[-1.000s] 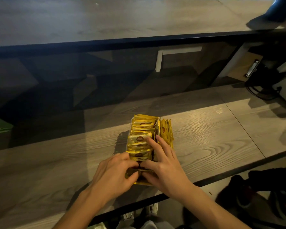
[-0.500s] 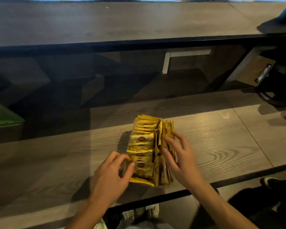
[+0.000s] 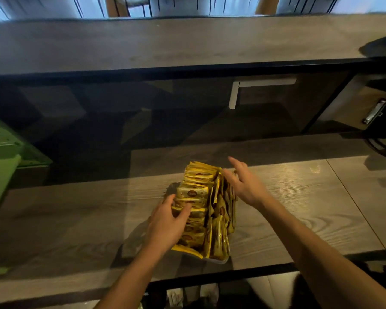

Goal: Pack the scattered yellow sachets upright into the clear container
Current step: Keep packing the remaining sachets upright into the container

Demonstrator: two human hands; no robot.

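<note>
From here nothing can be read. The yellow sachets (image 3: pixel 194 192) each carry a dark round emblem on a pale band, but any lettering on them is too small and blurred to make out.

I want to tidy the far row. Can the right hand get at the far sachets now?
Probably yes: the right hand hangs open beside the far sachets, with nothing between them.
</note>
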